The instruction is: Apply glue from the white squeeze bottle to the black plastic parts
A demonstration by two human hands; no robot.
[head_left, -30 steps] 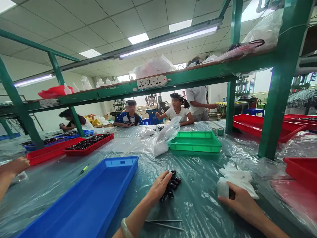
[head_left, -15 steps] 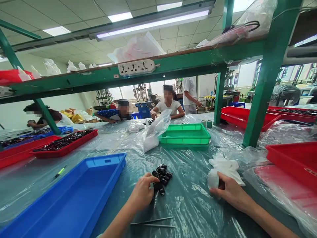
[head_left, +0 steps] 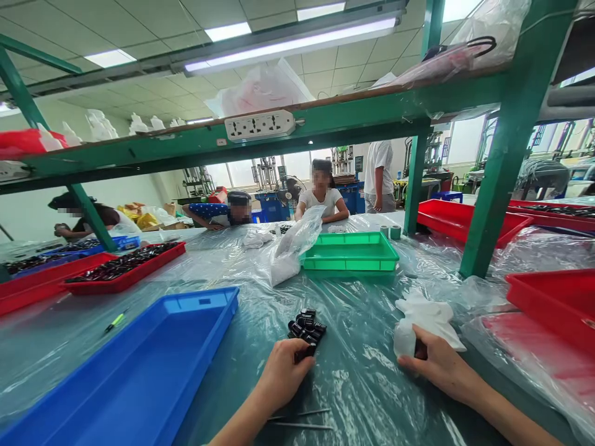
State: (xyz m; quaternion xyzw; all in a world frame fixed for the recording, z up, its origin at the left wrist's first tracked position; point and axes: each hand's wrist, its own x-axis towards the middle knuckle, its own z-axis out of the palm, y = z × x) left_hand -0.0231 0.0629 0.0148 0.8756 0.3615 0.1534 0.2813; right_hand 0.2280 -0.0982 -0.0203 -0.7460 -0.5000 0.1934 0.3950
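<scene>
- Head view, one person's hands at a counter (head_left: 357,387) under clear plastic sheeting.
- Landmark: a small pile of black cylindrical parts (head_left: 305,328), lying directly on the sheeting, near the person.
- Left hand (head_left: 283,375): just below the pile, fingers curled, touching its near edge. Whether it grips a piece, cannot tell.
- Right hand (head_left: 439,365): right of the pile, closed around a white cloth bundle (head_left: 425,319). A dark object shows between the fingers, too hidden to name.
- Two thin metal rods (head_left: 300,425): below the pile, beside the left hand.
- Blue plastic tray (head_left: 121,368): left of the pile, near it.
- Green plastic tray (head_left: 349,255): beyond the pile.
- Red tray of black parts (head_left: 123,277): beyond the blue tray, far left of the pile.
- Seated co-worker (head_left: 320,198): across the counter, well beyond the pile, hands on the far edge.
</scene>
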